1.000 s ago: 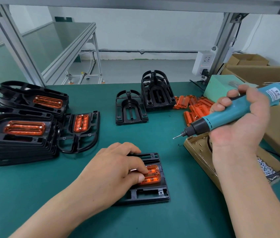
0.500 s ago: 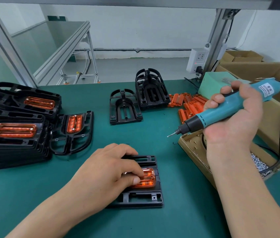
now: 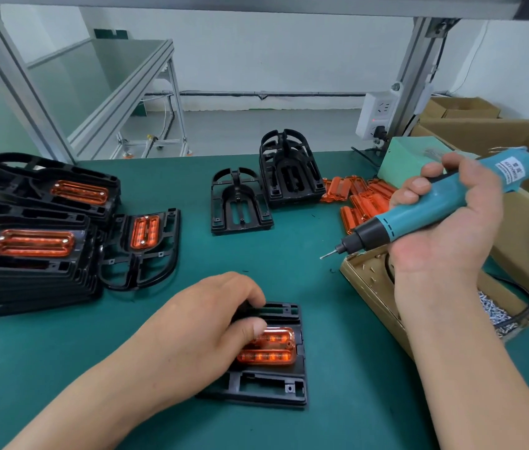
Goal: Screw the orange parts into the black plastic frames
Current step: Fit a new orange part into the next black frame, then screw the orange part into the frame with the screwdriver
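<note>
A black plastic frame lies flat on the green mat in front of me, with an orange part seated in its middle. My left hand grips this frame: the fingers curl over its far edge and the thumb lies on the left end of the orange part. My right hand holds a teal electric screwdriver in the air to the right. Its bit points left and down, well clear of the frame.
Stacks of black frames fitted with orange parts sit at the left, one more beside them. Empty frames and loose orange parts lie at the back. A cardboard tray with screws is on the right.
My left thumb has drawn back a little, so more of the orange part shows. The screwdriver hangs in about the same place, and the view has shifted slightly.
</note>
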Demonstrator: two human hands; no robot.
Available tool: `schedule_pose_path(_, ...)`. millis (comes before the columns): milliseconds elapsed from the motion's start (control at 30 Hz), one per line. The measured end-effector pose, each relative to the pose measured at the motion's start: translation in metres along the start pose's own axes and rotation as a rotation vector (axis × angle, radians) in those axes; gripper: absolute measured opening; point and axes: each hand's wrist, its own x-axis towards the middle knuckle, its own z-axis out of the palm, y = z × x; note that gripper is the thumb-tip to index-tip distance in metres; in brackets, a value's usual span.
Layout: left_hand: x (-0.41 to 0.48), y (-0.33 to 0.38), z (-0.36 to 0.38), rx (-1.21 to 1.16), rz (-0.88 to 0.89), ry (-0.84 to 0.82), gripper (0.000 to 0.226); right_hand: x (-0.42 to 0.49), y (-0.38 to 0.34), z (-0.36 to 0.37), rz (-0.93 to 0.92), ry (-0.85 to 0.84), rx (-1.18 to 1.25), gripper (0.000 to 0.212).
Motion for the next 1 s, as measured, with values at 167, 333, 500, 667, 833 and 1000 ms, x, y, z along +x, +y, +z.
schedule_pose_path(167,-0.001,-0.009,-0.009,0.143,-0.011,-0.001,0.043,-0.004,-0.003,0.007,0.02,-0.1,-0.097,0.011)
schedule_pose_path(333,-0.005,-0.02,-0.011,0.116,-0.06,-0.09,0.05,-0.013,-0.003,0.017,0.132,-0.38,-0.439,0.024)
schedule_pose_path(500,-0.003,-0.021,-0.01,0.057,-0.135,-0.03,0.029,-0.023,0.006,0.021,0.271,-0.538,-0.652,0.037)
schedule_pose_path(667,-0.001,-0.024,-0.008,-0.009,-0.205,-0.012,0.026,-0.029,0.014,0.018,0.339,-0.674,-0.866,0.03)
schedule_pose_path(833,0.0,-0.028,-0.006,-0.058,-0.219,-0.034,0.027,-0.034,0.02,0.017,0.302,-0.908,-1.321,0.034)
schedule_pose_path(1000,0.001,-0.035,-0.004,-0.164,-0.266,-0.042,0.021,-0.043,0.029,0.015,0.216,-1.074,-1.722,0.035)
